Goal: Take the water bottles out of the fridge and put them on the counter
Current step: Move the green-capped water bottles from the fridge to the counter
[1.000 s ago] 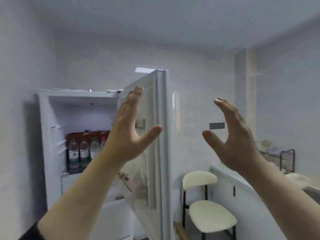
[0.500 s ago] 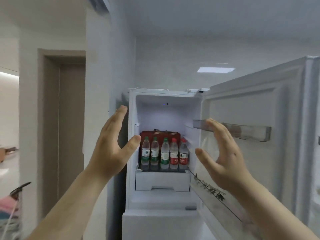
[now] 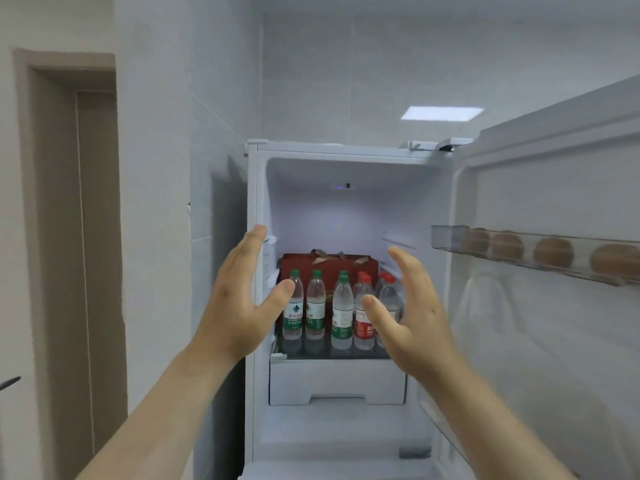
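The white fridge [image 3: 258, 188] stands open in front of me. Several water bottles stand in a row on its glass shelf [image 3: 377, 355]: green-capped ones [image 3: 316, 306] to the left and red-capped ones [image 3: 363, 320] to the right. Both of my hands are raised in front of the shelf, palms facing each other, fingers straight, holding nothing. My left hand [image 3: 239, 303] is level with the fridge's left wall. My right hand [image 3: 412, 313] covers part of the rightmost bottles. Neither hand touches a bottle.
A dark red box [image 3: 325, 263] sits behind the bottles. The fridge door [image 3: 554, 341] is swung open on the right, with several eggs [image 3: 550, 252] in a clear door rack. A white drawer [image 3: 336, 381] lies under the shelf. A brown room door [image 3: 69, 237] is at left.
My view has swung left from the door and counter to face the fridge interior, and closer. Both hands have stayed raised and empty, and now frame the bottles.
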A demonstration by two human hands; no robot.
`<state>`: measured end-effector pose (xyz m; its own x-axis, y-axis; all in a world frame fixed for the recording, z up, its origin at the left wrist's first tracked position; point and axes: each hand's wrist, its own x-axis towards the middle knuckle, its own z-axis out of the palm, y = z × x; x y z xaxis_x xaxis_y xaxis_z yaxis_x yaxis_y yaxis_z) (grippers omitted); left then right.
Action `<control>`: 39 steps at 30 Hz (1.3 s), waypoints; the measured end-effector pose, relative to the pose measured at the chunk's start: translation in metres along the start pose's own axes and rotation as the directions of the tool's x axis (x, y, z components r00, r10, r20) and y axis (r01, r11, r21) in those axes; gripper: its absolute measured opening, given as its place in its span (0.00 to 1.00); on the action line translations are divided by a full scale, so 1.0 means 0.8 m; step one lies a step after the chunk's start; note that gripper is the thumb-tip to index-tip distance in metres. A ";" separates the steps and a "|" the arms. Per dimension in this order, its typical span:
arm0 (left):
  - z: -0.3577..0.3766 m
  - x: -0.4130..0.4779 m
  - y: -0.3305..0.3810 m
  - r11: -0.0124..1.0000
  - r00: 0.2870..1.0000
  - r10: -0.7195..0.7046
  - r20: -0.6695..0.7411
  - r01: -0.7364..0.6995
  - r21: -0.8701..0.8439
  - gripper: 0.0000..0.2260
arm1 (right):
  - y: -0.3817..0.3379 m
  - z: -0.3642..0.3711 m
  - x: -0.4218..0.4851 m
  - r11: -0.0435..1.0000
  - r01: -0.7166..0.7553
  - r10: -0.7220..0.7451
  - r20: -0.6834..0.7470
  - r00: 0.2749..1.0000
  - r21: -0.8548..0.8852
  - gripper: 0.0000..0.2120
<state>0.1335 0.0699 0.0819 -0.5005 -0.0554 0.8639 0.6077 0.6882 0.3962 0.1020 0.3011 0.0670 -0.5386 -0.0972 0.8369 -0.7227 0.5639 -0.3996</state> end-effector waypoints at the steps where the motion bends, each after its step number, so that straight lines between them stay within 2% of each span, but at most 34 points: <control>1: 0.018 0.010 -0.016 1.000 1.000 -0.007 0.005 0.007 0.006 0.33 | 0.019 0.015 0.014 1.000 -0.016 0.016 -0.004 1.000 0.015 0.34; 8: 0.119 0.095 -0.109 0.994 0.994 -0.112 -0.009 0.112 -0.008 0.32 | 0.122 0.113 0.104 0.979 -0.178 0.177 0.019 0.984 0.103 0.34; 12: 0.180 0.124 -0.172 0.962 0.967 -0.254 -0.011 0.252 -0.106 0.29 | 0.184 0.173 0.130 0.942 -0.307 0.300 0.071 0.951 0.137 0.35; 18: 0.272 0.143 -0.290 0.835 0.869 -0.494 0.029 0.483 -0.264 0.29 | 0.267 0.253 0.159 0.870 -0.478 0.456 0.174 0.873 0.118 0.42; 23: 0.333 0.153 -0.381 0.718 0.766 -0.640 0.055 0.622 -0.314 0.31 | 0.316 0.309 0.178 0.825 -0.564 0.554 0.158 0.818 0.027 0.42; 29: 0.385 0.171 -0.427 0.599 0.620 -0.784 -0.025 0.746 -0.292 0.35 | 0.347 0.345 0.205 0.764 -0.641 0.630 0.130 0.765 0.074 0.33; 32: 0.401 0.185 -0.439 0.607 0.616 -0.786 -0.052 0.754 -0.252 0.31 | 0.362 0.350 0.219 0.737 -0.674 0.662 0.149 0.735 0.048 0.16; 33: 0.404 0.186 -0.442 0.616 0.622 -0.781 -0.051 0.754 -0.227 0.29 | 0.366 0.353 0.220 0.737 -0.674 0.661 0.161 0.733 0.043 0.15; 36: 0.413 0.181 -0.453 0.628 0.629 -0.776 -0.050 0.761 -0.163 0.22 | 0.373 0.359 0.215 0.749 -0.662 0.644 0.199 0.738 0.030 0.24; 39: 0.416 0.160 -0.461 0.628 0.632 -0.774 -0.045 0.757 -0.181 0.23 | 0.378 0.371 0.190 0.743 -0.669 0.656 0.228 0.720 -0.023 0.36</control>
<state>-0.3600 0.0496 -0.0567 -0.7591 -0.5998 0.2531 0.1146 0.2595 0.9589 -0.3271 0.2138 -0.0374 -0.9604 0.1125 0.2548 -0.1662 0.5026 -0.8484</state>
